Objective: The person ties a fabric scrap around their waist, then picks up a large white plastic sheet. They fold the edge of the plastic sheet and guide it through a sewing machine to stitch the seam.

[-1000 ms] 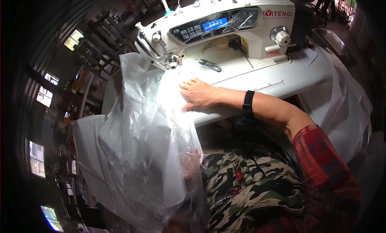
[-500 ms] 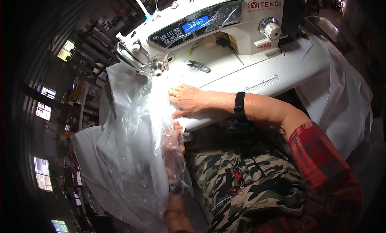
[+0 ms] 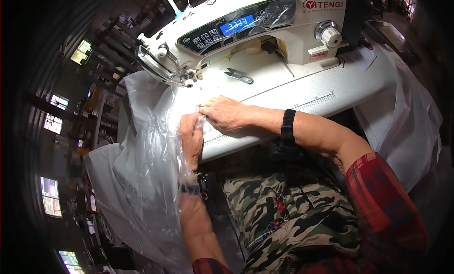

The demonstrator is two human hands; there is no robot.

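Observation:
A large clear plastic sheet (image 3: 142,165) drapes from the white sewing machine bed (image 3: 302,92) down over my lap on the left. My left hand (image 3: 191,137) grips the sheet's edge at the table front. My right hand (image 3: 227,114) lies flat on the same edge, fingers pressing it to the bed just in front of the presser foot (image 3: 189,77). The two hands touch. A black band sits on each wrist.
The white sewing machine head (image 3: 255,23) with a blue display stands behind the hands. Small metal snips (image 3: 239,75) lie on the bed. More white plastic (image 3: 411,118) hangs off the table's right end. My camouflage-clad lap (image 3: 288,212) is below the table edge.
My left hand rose from below the table edge to the sheet edge beside my right hand. The view shifted, bringing the machine nearer.

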